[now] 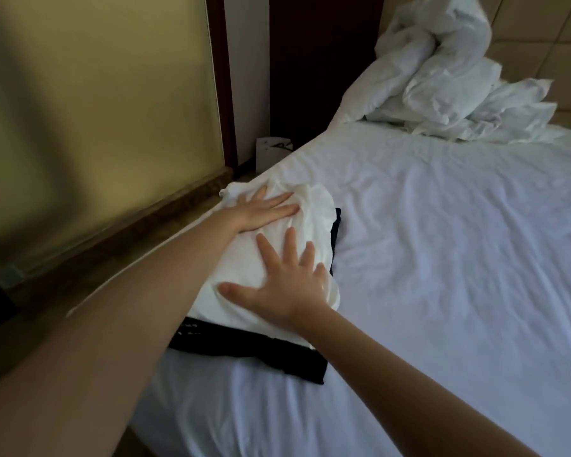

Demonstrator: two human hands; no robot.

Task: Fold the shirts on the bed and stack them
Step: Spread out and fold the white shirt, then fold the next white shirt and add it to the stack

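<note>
Bed (442,242) fills most of the head view: white sheet, lightly creased, soft enough to give under load. Yellow wall (96,110) runs along its left side. A crumpled white duvet (442,77) is heaped at the far end.

- Stack sits at the bed's left edge, mid-frame. White shirt (314,206) lies folded on top of a black shirt (277,361).
- Black one is flat with crisp edges and shows along the near end and the right side. White one is puffier and wrinkled, with rounded corners (thin woven fabric, my guess).
- Long axis of the white shirt runs away from the person, roughly parallel to the bed edge.
- Left hand (264,212) lies flat on the far half, fingers (277,206) straight and close together, pointing right across the fabric.
- Right hand (287,285) lies flat on the near half, fingers (290,245) spread wide, pointing away. No pinch on either hand, just palms on cloth.

Read: pressing the top fold flat. The shirt is directly under both palms, so no reach is needed. The right hand is nearer the overhanging near edge, so it's the one to square that up. I see only these two shirts, so the task looks close to done.
</note>
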